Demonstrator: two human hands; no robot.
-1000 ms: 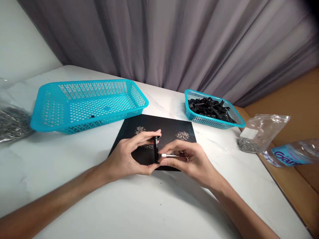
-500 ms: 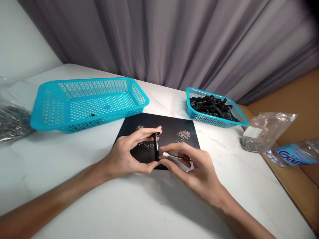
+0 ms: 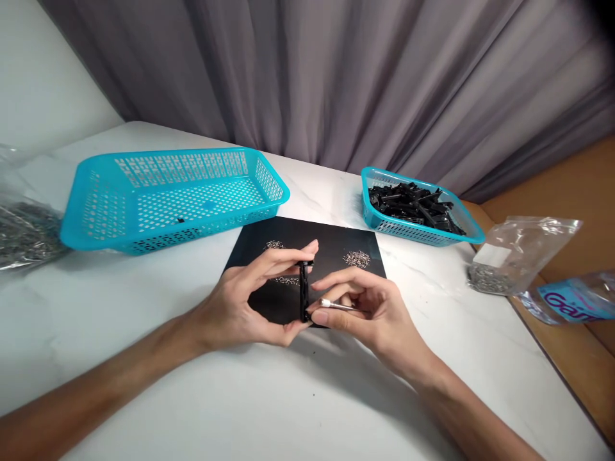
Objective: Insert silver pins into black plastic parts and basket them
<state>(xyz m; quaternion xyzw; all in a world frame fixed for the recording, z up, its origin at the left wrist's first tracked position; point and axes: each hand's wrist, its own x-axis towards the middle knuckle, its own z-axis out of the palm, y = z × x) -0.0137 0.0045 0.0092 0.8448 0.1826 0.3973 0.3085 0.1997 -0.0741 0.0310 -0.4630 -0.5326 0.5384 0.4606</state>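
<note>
Between the thumb and fingers of my left hand [image 3: 240, 310], a narrow black plastic part [image 3: 303, 291] stands on end above the black mat [image 3: 327, 237]. My right hand [image 3: 384, 320] is closed around a slim metal tool with a white tip [image 3: 331, 304]; its rear end is hidden by the hand. The white tip points left toward the black part, with a small gap between them. My right thumb is close to the part's lower end. Small shiny metal pieces lie on the mat in a right-hand pile [image 3: 357, 258] and in left-hand piles [image 3: 287, 280], partly behind my left hand.
A large blue basket [image 3: 283, 194] at the left holds one small black piece. Another blue basket [image 3: 413, 235], back right, is full of black parts. Clear bags of small metal pieces lie at far left [image 3: 29, 234] and right [image 3: 490, 278], beside a plastic bottle [image 3: 567, 298].
The tool's white tip has backed slightly away from the black part, and my right fingers have curled further around it. The black part has turned slightly in my left hand.
</note>
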